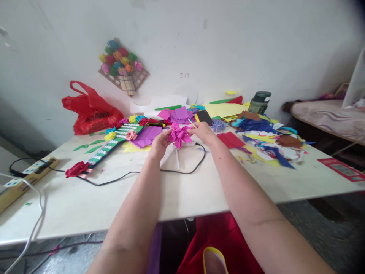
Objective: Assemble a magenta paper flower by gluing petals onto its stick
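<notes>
Bouquet in wall vase, pink flower between left hand and right hand

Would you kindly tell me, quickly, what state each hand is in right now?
Left hand: closed, fingertips pinching the left side of the pink flower.
Right hand: closed, holding a thin stick beside the flower's right petals.

From my head, the camera faces forward and down, looking across the nearby table, past my left hand and right hand, to the wall.
</notes>
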{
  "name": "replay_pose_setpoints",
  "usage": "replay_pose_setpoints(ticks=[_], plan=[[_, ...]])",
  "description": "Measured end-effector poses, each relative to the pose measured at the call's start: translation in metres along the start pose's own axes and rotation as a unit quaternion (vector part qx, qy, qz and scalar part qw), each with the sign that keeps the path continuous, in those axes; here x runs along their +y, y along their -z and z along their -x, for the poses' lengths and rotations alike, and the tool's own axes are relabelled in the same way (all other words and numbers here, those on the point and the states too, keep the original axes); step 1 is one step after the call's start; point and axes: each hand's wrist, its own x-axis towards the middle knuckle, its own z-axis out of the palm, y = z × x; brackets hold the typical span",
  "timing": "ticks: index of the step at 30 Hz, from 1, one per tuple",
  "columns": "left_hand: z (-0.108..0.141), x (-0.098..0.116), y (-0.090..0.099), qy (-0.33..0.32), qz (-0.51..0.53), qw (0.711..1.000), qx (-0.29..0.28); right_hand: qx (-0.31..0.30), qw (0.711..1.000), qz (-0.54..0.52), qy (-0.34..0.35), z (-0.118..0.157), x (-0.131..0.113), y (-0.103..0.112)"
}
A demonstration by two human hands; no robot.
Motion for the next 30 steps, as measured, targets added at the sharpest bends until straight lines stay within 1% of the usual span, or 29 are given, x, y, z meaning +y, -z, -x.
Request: replay_pose_setpoints(ticks=[4, 8, 12, 17, 24, 27, 30], plan=[[0.002, 0.002, -0.002, 0.007, -0.005, 1.0, -0.002, 0.02, 0.999, 0.011, 0.022, -0.003, 0.003, -0.003], [0.006, 0.008, -0.004, 0.024, -0.027, 0.999, -0.015, 0.017, 0.998, 0.032, 0.041, -0.002, 0.001, -0.003], [0.009, 0.012, -0.004, 0.036, -0.041, 0.998, -0.015, -0.002, 0.997, 0.056, 0.058, 0.002, -0.003, -0.004], [0.009, 0.011, -0.004, 0.035, -0.056, 0.998, 0.001, -0.035, 0.996, 0.05, 0.07, 0.003, -0.003, -0.007], [0.006, 0.008, -0.002, 0.045, -0.066, 0.997, -0.007, -0.065, 0.994, 0.027, 0.078, 0.003, -0.001, -0.01], [0.006, 0.008, -0.001, 0.049, -0.069, 0.996, -0.016, -0.08, 0.992, 0.036, 0.091, 0.005, -0.002, -0.01], [0.005, 0.007, 0.001, 0.039, -0.078, 0.996, -0.016, -0.094, 0.989, 0.056, 0.099, 0.006, -0.003, -0.011]])
